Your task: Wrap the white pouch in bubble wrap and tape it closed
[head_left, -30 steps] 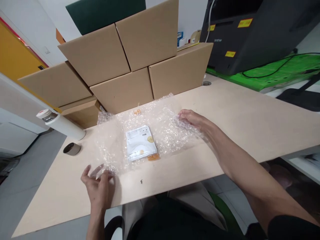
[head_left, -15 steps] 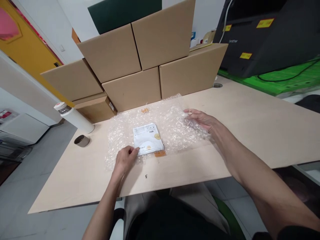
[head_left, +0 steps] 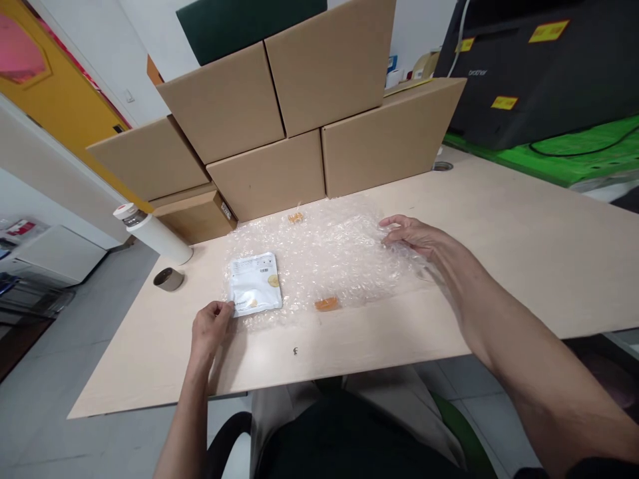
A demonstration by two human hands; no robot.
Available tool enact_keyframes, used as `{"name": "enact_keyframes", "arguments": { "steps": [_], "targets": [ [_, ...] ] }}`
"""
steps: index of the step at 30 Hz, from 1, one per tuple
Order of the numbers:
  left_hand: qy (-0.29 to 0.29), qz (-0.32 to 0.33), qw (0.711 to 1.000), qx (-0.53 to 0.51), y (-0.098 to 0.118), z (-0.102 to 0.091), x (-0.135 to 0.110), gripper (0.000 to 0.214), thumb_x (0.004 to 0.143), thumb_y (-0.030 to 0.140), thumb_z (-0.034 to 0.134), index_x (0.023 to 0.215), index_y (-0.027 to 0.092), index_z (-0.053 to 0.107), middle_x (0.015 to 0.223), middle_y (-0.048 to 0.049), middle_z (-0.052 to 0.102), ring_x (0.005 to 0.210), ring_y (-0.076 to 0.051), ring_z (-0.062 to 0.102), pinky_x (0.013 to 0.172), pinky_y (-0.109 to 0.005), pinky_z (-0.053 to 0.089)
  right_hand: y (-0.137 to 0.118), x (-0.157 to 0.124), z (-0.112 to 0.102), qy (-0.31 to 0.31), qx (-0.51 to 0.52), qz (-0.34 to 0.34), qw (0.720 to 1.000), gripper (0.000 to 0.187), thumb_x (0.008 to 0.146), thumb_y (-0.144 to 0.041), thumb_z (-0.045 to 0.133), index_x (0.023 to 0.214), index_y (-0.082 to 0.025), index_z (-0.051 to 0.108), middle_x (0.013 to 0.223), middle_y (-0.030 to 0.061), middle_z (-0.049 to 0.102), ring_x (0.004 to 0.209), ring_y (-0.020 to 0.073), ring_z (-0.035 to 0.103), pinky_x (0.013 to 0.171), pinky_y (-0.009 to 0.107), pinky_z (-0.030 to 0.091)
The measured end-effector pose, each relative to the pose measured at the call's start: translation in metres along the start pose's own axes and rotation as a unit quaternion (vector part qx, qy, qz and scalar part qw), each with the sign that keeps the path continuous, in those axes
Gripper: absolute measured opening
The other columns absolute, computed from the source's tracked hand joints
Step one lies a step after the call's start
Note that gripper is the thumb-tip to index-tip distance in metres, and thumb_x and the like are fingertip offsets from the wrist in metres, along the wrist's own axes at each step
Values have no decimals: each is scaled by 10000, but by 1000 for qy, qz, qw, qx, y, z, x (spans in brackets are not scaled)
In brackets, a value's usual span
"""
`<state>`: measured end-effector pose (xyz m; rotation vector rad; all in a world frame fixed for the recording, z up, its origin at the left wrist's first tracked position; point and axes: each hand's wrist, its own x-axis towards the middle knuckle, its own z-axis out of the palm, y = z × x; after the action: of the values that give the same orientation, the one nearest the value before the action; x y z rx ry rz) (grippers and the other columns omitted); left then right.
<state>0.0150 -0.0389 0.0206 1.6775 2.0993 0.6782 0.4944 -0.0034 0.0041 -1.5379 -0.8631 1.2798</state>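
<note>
Left hand [head_left: 210, 329] pinches the white pouch [head_left: 255, 283] by its near left corner; right hand [head_left: 418, 234], grip unclear, touches bubble wrap [head_left: 334, 256] at right.

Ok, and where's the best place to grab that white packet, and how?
Probably the near left corner of the white packet, coming from the left, with thumb and fingertips pinching the edge. It lies flat and looks thin, so an edge suits better than its broad face. The left hand is at that corner; bubble wrap spreads out to its right.
</note>
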Motion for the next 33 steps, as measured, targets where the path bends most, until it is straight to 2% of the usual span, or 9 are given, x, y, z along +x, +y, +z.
{"name": "enact_keyframes", "arguments": {
  "steps": [7, 15, 17, 19, 21, 22, 25, 29, 33],
  "targets": [
    [-23, 34, 998, 57, -13, -4, 0, 332, 782, 491, 511, 644, 197, 579, 541, -7, 549, 567, -171, 505, 511, -255, 330, 1, 2, 1, 38, -43, -8, 998, 532, 487, -78, 748, 965, -218, 562, 655, -51, 536, 515, 126, 523, 457, 241, 420],
    [-54, 15, 997, 59, -10, -3, 17, 312, 788, 499, 525, 658, 218, 566, 554, 13, 552, 555, -166, 522, 537, -256, 336, 11, 3, -2, 70, -116, -47, 990, 560, 522, -156, 756, 1040, -210, 550, 726, -27, 527, 586, 134, 519, 519, 242, 423],
    [-51, 14, 997, 57, -12, -3, 20, 294, 776, 485, 536, 650, 220, 560, 561, 12, 553, 567, -169, 522, 540, -258, 330, 8, -2, -2, 125, -178, -91, 972, 575, 547, -220, 772, 1082, -209, 562, 844, 19, 563, 708, 174, 558, 621, 285, 465],
    [-51, 15, 997, 55, -15, -3, 20, 280, 768, 471, 545, 642, 221, 552, 563, 10, 551, 575, -171, 521, 544, -261, 328, 0, -12, 8, 213, -251, -178, 927, 535, 606, -270, 759, 1107, -208, 581, 1037, 91, 581, 934, 249, 568, 794, 368, 478],
    [-56, 16, 997, 51, -18, -3, 19, 280, 769, 469, 546, 638, 221, 543, 552, 12, 540, 576, -172, 520, 546, -263, 328, -10, -24, 33, 250, -296, -295, 873, 428, 702, -283, 699, 1110, -199, 603, 1186, 141, 563, 1136, 306, 502, 959, 451, 412],
    [-59, 16, 997, 48, -19, -3, 19, 285, 773, 472, 543, 640, 220, 540, 545, 13, 534, 576, -173, 523, 546, -264, 331, -14, -31, 51, 223, -304, -355, 855, 366, 755, -278, 651, 1108, -191, 614, 1206, 147, 567, 1182, 311, 483, 1008, 468, 375],
    [-61, 15, 997, 43, -21, -3, 18, 283, 780, 487, 540, 720, 212, 559, 596, 7, 563, 589, -173, 545, 545, -265, 351, -20, -51, 124, 18, -332, -468, 819, 277, 872, -299, 544, 1112, -201, 642, 1189, 115, 622, 1169, 280, 515, 1074, 482, 314],
    [-45, -42, 997, -48, -20, -5, 20, 481, 673, 510, 680, 1001, 185, 547, 743, -2, 618, 574, -156, 562, 514, -260, 378, -8, -65, 218, -211, -417, -467, 751, 399, 964, -429, 453, 1256, -200, 599, 1403, 132, 530, 1292, 324, 433, 1050, 517, 329],
    [-116, -83, 977, -161, -12, -10, 24, 470, 562, 528, 767, 788, 181, 546, 511, 64, 472, 410, -99, 389, 420, -237, 259, 7, -67, 258, -243, -492, -433, 715, 431, 988, -456, 403, 1241, -165, 598, 1399, 183, 521, 1266, 352, 470, 1028, 531, 341]
  ]
}}
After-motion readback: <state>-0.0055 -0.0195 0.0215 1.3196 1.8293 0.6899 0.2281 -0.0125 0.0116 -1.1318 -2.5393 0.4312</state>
